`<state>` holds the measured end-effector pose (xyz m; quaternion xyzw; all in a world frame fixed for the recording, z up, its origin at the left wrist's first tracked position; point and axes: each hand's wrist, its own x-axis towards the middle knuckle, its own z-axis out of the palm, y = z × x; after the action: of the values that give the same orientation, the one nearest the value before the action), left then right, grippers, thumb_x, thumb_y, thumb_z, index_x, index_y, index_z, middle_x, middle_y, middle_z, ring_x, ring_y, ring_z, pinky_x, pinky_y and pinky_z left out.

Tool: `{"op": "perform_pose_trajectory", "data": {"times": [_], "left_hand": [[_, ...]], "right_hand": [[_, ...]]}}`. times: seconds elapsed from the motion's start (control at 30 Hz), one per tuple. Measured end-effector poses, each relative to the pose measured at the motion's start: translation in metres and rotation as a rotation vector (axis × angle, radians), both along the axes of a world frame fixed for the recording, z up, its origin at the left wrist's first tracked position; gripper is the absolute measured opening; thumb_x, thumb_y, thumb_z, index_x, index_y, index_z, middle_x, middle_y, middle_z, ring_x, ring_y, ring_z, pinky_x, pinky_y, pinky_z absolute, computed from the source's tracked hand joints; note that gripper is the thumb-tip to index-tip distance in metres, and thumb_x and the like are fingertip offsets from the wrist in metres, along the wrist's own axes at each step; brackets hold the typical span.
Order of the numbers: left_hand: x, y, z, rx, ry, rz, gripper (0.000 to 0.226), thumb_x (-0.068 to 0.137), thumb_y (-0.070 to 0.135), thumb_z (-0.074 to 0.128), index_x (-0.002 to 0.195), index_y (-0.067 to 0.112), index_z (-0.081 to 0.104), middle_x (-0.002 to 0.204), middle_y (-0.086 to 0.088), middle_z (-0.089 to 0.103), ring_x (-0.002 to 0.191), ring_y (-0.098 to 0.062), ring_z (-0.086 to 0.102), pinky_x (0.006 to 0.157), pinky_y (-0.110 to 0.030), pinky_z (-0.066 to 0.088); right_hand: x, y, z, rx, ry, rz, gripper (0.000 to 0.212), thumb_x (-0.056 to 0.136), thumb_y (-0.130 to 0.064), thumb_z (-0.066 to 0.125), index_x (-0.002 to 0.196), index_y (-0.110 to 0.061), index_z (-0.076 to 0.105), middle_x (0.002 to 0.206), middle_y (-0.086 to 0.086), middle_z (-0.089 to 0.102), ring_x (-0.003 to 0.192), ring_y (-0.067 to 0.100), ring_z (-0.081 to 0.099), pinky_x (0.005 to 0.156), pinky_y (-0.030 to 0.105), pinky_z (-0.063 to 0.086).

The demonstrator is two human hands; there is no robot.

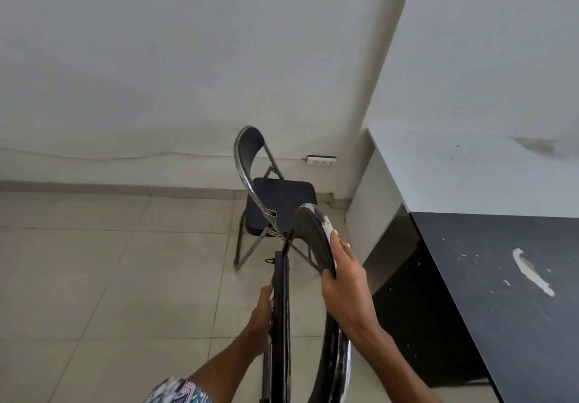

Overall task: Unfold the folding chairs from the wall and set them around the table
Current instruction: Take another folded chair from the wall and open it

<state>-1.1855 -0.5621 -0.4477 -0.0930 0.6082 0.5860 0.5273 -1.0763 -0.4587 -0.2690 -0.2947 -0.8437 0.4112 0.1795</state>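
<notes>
Our right hand [343, 280] grips the folded chair's [282, 324] backrest, our left hand [261, 318] clamps its seat; fingers could get pinched as the 2 parts spread.

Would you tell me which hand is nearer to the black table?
Right. The right hand grips the folded chair's backrest just beside the black table; the left hand holds the seat on the far side.
</notes>
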Motion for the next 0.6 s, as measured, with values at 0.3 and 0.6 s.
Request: {"op": "perform_pose_trajectory", "data": {"times": [0.3, 0.6], "left_hand": [[-0.034, 0.000, 0.024, 0.011, 0.055, -0.163, 0.050, 0.098, 0.055, 0.045, 0.117, 0.011, 0.062, 0.114, -0.011, 0.062, 0.104, -0.025, 0.058, 0.092, -0.038, 0.049], [0.001, 0.012, 0.082, 0.014, 0.729, -0.162, 0.033, 0.105, 0.030, 0.042, 0.136, 0.023, 0.052, 0.132, 0.005, 0.059, 0.129, -0.013, 0.052, 0.106, -0.030, 0.045]], "right_hand": [[-0.053, 0.002, 0.002, 0.060, -0.067, -0.055, 0.075, 0.094, 0.002, 0.048, 0.155, -0.025, 0.015, 0.135, -0.003, 0.039, 0.107, 0.017, 0.052, 0.090, 0.035, 0.055], [-0.055, 0.004, -0.001, 0.182, -0.124, -0.050, 0.064, 0.095, -0.010, 0.054, 0.148, -0.027, 0.023, 0.128, 0.004, 0.047, 0.096, 0.015, 0.053, 0.081, 0.031, 0.057]]}}
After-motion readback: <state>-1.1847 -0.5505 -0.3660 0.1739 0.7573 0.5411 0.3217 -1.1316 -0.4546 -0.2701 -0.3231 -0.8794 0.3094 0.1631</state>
